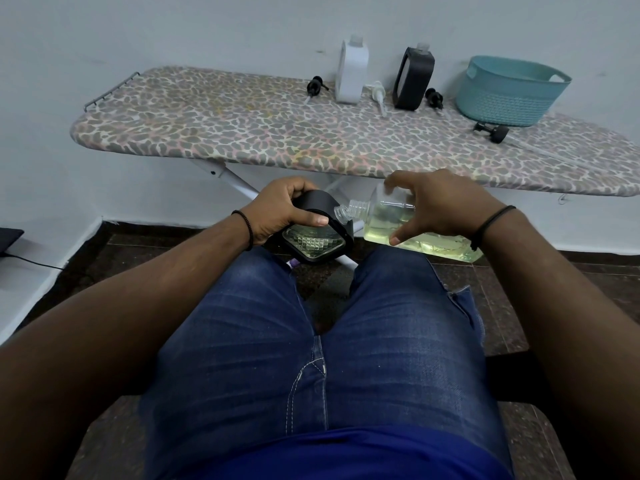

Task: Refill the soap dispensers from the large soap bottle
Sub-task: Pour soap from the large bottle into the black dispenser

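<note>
My left hand [282, 211] grips a black-sleeved glass soap dispenser [317, 242] above my knees, its neck tilted to the right. My right hand [438, 206] holds the large clear soap bottle [415, 233] on its side, yellow-green liquid pooled in it. The bottle's threaded mouth [356, 206] meets the dispenser's neck. On the ironing board stand a white dispenser [351, 72] and a black dispenser [412, 79], both without pumps.
The leopard-print ironing board [242, 129] stands against the white wall. Loose pumps lie on it: black [316, 86], white [379, 95], black [434, 98] and black [491, 131]. A teal basket [509, 93] sits at its right. A dark device with a cable [10, 237] lies at far left.
</note>
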